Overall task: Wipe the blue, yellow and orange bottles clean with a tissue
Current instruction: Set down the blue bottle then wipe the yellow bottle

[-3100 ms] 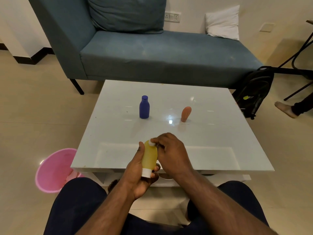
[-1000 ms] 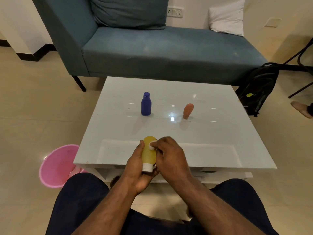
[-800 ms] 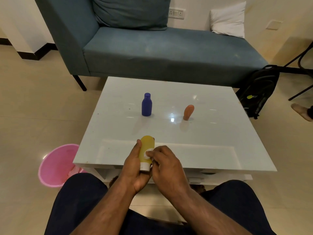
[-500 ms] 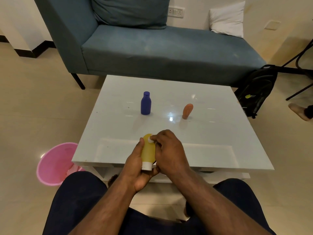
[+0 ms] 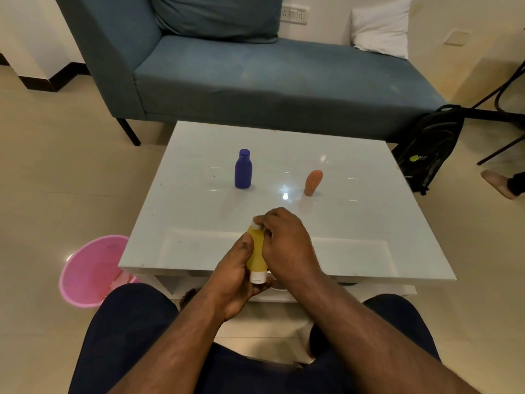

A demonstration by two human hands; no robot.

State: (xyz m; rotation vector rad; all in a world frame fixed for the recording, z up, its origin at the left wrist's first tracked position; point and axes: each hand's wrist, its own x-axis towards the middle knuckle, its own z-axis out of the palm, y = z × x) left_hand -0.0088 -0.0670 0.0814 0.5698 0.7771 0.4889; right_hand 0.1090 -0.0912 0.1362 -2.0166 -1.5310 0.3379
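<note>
While the left hand [image 5: 235,275] grips the yellow bottle [image 5: 256,251] and the right hand [image 5: 285,241] pinches the tissue [image 5: 256,226], a hard stroke could dislodge the bottle onto the worktop [image 5: 355,223].

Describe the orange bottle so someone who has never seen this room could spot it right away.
Find the white coffee table in front of the blue sofa. Two bottles stand on it, apart from each other. The orange bottle is the one on the right, small, rounded on top and leaning, unlike the upright blue bottle.
</note>
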